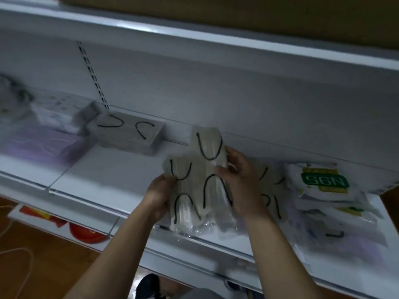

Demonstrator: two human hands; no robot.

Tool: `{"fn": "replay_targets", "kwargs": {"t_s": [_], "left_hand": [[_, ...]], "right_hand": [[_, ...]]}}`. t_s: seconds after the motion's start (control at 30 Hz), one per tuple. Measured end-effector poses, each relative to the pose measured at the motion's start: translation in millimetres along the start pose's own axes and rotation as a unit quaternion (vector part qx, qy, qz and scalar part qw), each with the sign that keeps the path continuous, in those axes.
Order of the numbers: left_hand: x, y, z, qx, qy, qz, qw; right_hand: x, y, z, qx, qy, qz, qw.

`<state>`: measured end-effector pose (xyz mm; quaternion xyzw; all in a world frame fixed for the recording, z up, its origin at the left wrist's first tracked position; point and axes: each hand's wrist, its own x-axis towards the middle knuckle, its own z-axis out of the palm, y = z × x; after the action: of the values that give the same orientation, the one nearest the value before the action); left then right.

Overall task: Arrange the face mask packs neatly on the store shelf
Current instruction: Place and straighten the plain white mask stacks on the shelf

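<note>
Hands do the work, and both are busy. The left hand (160, 195) curls round the left edge of a bunch of grey mask packs (194, 184). The right hand (239, 180) pinches the right side, with its thumb on top. Two hands are likely needed because the packs look thin, floppy and slippery, so one hand alone could let them slide apart. The bunch is fanned out, not lined up, so the person seems to be squaring it up before setting it down.

The bunch hangs just above the front of the white shelf (103, 169), near the middle. Each pack is a clear shiny bag with pale grey masks inside and black ear loops that curve like the letter U. One pack sticks up behind the others.

A neat pile (129, 132) of the same grey packs sits at the back of the shelf, to the left. That is probably where this bunch belongs. Purple packs (43, 145) lie farther left. A green N95 pack (326, 182) rests on a messy heap (336, 212) to the right.
</note>
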<state>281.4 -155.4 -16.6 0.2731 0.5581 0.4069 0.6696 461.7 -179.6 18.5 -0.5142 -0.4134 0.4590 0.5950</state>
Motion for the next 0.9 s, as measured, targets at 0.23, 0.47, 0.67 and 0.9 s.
{"fn": "replay_targets", "kwargs": {"t_s": [0.23, 0.47, 0.67, 0.9], "left_hand": [[-3.2, 3.6, 5.3, -0.043, -0.016, -0.035, 0.998], [3.7, 11.2, 17.6, 0.145, 0.034, 0.155, 0.977], [14.3, 28.0, 16.3, 0.143, 0.052, 0.222, 0.963], [15.2, 4.6, 29.7, 0.131, 0.034, 0.198, 0.971]], "right_hand": [[17.2, -1.4, -12.7, 0.115, -0.026, 0.055, 0.991], [-15.2, 28.5, 17.3, -0.372, -0.005, -0.132, 0.919], [-5.6, 23.4, -61.4, -0.678, 0.140, -0.006, 0.721], [-11.3, 40.0, -63.5, -0.641, 0.101, 0.027, 0.760]]}}
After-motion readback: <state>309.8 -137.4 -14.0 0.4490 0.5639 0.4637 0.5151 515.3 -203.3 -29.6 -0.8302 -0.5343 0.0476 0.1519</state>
